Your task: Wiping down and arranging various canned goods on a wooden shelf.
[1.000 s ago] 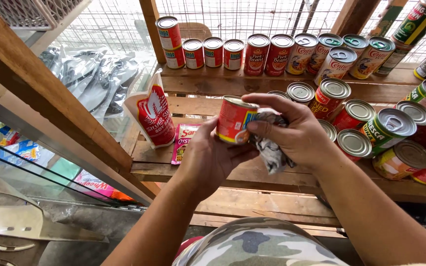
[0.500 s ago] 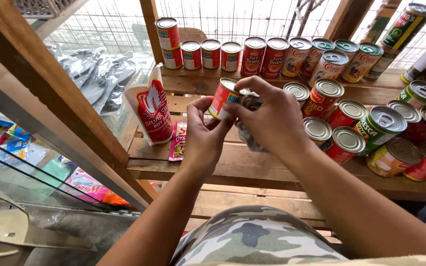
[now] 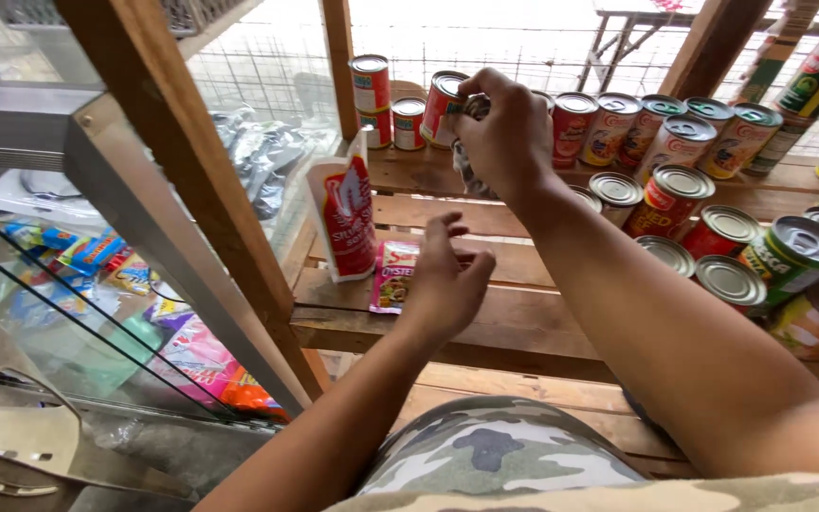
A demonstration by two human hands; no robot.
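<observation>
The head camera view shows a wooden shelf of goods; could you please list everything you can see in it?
tin cans: about twenty, mostly red, a few green, standing and lying on the upper and right shelf boards
held can: one, red, tilted at the back row, in the right hand
cloth: one, patterned grey, hanging from the right hand
pouch: one, red and white, upright at the shelf's left
sachet: one, pink, flat beside the pouch
wooden shelf: one, brown
snack packets: several, mixed colours, behind glass at left
left hand: one, open, above the sachet
right hand: one, gripping the can and cloth
</observation>
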